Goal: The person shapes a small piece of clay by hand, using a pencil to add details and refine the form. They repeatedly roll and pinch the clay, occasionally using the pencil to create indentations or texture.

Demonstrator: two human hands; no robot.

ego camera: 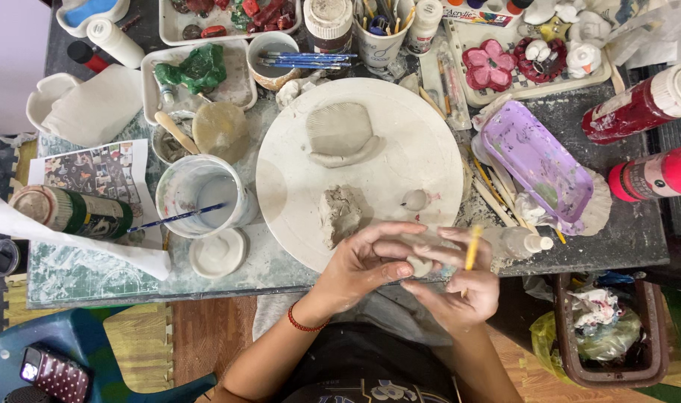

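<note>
My left hand (367, 261) and my right hand (460, 287) meet at the near edge of a round white board (430, 149). Between their fingers sits a small pale clay piece (419, 264), pinched by my left hand. A thin yellow stick tool (473, 248) stands upright in my right hand, its tip by the clay. On the board lie a ribbed shell-shaped clay slab (340, 133), a rough grey clay lump (339, 215) and a small clay ball (415, 199).
A white water cup with a blue brush (200, 200) stands left of the board. A purple tray (535, 163) and red paint bottles (643, 108) lie right. Painted clay figures, brush cups and paint trays crowd the back. A brown bin (609, 332) stands below right.
</note>
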